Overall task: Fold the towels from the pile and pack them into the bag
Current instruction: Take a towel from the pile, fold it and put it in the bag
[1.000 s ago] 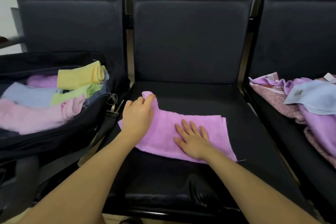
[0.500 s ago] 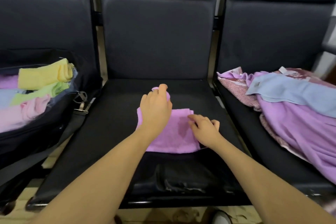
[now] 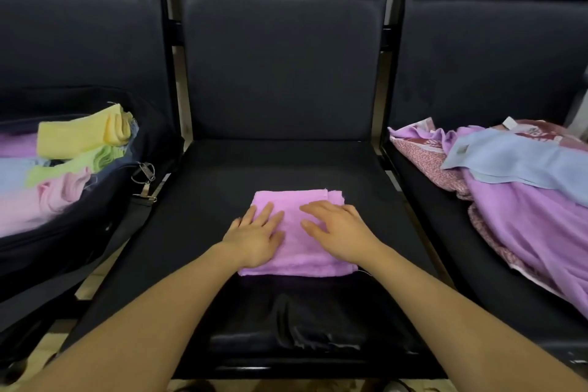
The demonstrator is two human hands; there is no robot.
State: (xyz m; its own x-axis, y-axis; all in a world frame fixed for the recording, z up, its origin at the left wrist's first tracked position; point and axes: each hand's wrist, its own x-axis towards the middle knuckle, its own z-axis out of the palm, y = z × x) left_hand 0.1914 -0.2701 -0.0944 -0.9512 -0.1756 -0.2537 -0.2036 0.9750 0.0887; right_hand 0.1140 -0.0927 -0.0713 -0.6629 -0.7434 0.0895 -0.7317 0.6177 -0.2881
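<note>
Step in hand, as judged from the layout: flattening the folded towel before transfer to the bag. To do this well, both palms should press evenly from the centre of the towel outward toward its edges, so that trapped air leaves and the layers stay aligned. Any further fold should be made only once the far edges lie flush. The lift should then take all layers together at opposite sides, since a one-sided lift would probably let the fold fall open.

The left hand [image 3: 254,237] lay flat on the near-left part of the purple towel [image 3: 296,232], fingers extended and slightly spread, gripping nothing. The right hand [image 3: 337,232] lay flat just beside it on the towel's right half, fingers likewise extended, pressing and not pinching.

The towel was under both palms, on the cushion of the middle seat [image 3: 280,165]. It was a compact, roughly square packet of pink-purple cloth. Its far edge, beyond the fingertips, showed a slight step at the right corner, where the layers did not quite coincide.

The bag [image 3: 105,210] stood well to the left of the left hand and held folded towels in yellow, green, pink and blue. The pile [image 3: 515,188] lay well to the right of the right hand.
</note>
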